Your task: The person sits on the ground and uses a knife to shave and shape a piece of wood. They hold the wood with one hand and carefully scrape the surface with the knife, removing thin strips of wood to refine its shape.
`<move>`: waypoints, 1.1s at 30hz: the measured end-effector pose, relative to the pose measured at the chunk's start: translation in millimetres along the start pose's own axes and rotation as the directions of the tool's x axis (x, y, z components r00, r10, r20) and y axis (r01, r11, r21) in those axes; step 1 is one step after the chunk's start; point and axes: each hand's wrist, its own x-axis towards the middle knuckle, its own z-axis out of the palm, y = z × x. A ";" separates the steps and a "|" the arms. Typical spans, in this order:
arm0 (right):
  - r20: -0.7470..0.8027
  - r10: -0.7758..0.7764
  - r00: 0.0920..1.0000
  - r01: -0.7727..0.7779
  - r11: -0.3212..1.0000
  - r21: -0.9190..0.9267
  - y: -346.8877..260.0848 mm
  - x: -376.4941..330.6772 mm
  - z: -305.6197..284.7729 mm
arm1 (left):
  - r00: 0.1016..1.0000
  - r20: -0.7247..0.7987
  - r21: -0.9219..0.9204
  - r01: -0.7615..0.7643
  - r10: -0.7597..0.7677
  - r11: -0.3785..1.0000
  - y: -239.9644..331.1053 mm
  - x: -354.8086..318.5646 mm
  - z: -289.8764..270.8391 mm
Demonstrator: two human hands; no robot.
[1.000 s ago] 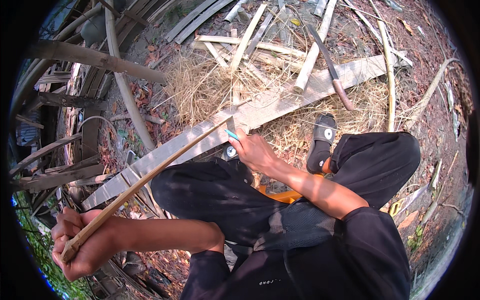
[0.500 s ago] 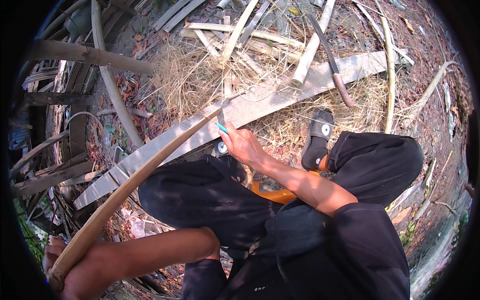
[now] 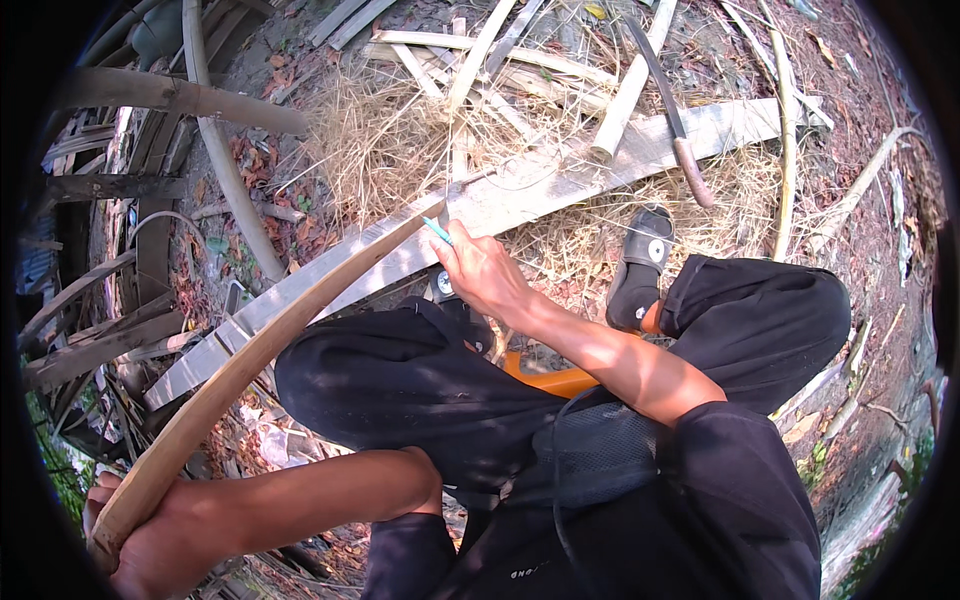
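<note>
A long, slightly curved wooden strip (image 3: 270, 335) runs from the lower left up to the middle of the view. My left hand (image 3: 160, 540) is wrapped around its near, wider end. At the far, narrow end my right hand (image 3: 485, 270) pinches a slim teal stick-like object (image 3: 437, 231), whose exact kind I cannot make out. The teal tip lies against or right beside the strip's end. Under that end is a long grey plank (image 3: 560, 195), lying slantwise on the ground beyond my feet.
A machete with a brown handle (image 3: 692, 172) lies across the plank at the right. Dry straw (image 3: 365, 150) and pale poles (image 3: 633, 95) lie farther off. Stacked weathered wood (image 3: 110, 190) fills the left side. I sit on something orange (image 3: 555, 380), legs bent outward.
My right hand has shifted slightly up with the teal object, which now tilts more toward the strip's tip. The strip's near end and my left hand have barely moved.
</note>
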 end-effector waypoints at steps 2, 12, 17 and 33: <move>0.178 0.243 0.954 -0.266 0.957 0.120 -13.6 -2.8 1.0 | 0.998 0.046 0.078 -0.034 0.030 0.996 9.2 -6.9 6.3; 0.050 0.123 0.991 -0.129 0.983 0.128 -22.1 -0.2 -16.1 | 0.989 0.140 0.001 0.043 -0.043 0.999 10.2 -0.8 -5.1; 0.030 0.073 0.997 -0.065 0.978 -0.198 39.7 -22.9 2.4 | 0.996 0.088 0.181 -0.034 0.018 0.983 24.2 -6.2 5.0; 0.100 0.097 0.990 -0.096 0.995 -0.013 -12.0 -1.7 -8.6 | 0.996 0.092 0.120 -0.012 0.001 0.993 30.4 -28.3 9.9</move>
